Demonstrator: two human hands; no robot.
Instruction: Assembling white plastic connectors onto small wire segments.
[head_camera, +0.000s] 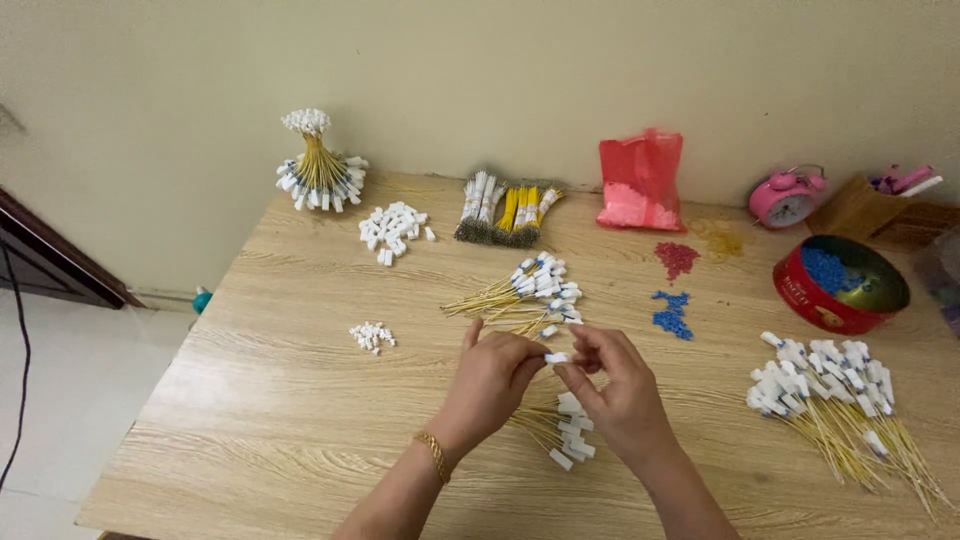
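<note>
table: light wood-grain table (250, 420) is filling most of the view, cream wall running behind it
upright bundle: tied bundle of yellow wires (318, 172) with white connectors is standing at 11 o'clock, near the wall
far connector pile: loose white connectors (392, 229) are lying just right of that bundle
small connector pile: few tiny white pieces (371, 336) are sitting at 9 o'clock from the hands, well apart from them
flat bundles: white and yellow wire bundles (505, 211) are lying flat at 12 o'clock by the wall
centre wires: loose yellow wires with white ends (530, 290) are fanning out just above the hands
left hand: left hand (490, 385) is curling in, fingertips pressing together on a small white connector (556, 357); gold bracelet (434, 455) is showing on the wrist
connector: being pinched between both hands, above table centre, at 6 o'clock from the centre wires
right hand: right hand (618, 392) is pinching the same connector from the right, fingers bent
under-hand wires: short bunch of capped wires (565, 432) is lying under the hands
red bag: red plastic bag (641, 183) is leaning at the wall, 1 o'clock
beads: red granules (677, 257) and blue granules (672, 313) are lying in small heaps right of centre
clock: pink alarm clock (787, 197) is standing at 2 o'clock
tin: red round tin (838, 285) is holding blue granules
right wires: big heap of finished wires (835, 400) is lying at 4 o'clock
</note>
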